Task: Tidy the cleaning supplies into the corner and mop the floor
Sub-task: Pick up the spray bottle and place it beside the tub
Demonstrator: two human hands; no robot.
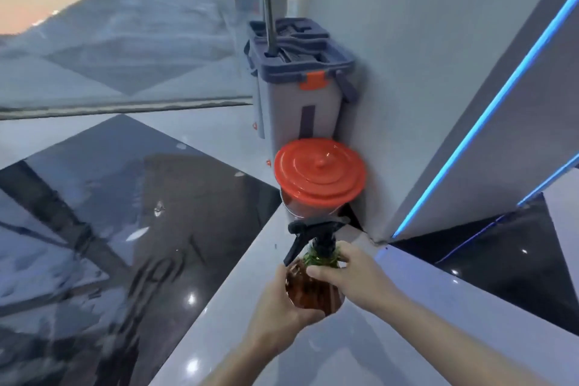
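Both hands hold a brown spray bottle (pixel 313 291) with a black trigger head, just above the floor and in front of the corner. My left hand (pixel 282 307) cups its lower body from the left. My right hand (pixel 351 273) grips its neck and shoulder. Right behind the bottle stands a small bucket with an orange lid (pixel 319 174). Behind that, a grey mop bucket (pixel 300 84) with a blue rim sits against the wall, and a mop handle (pixel 269 0) rises out of it.
A white wall (pixel 407 72) with a blue light strip (pixel 488 116) bounds the corner on the right. A glass wall (pixel 125 50) closes the far side. Glossy black and white floor tiles (pixel 125 229) spread to the left and below.
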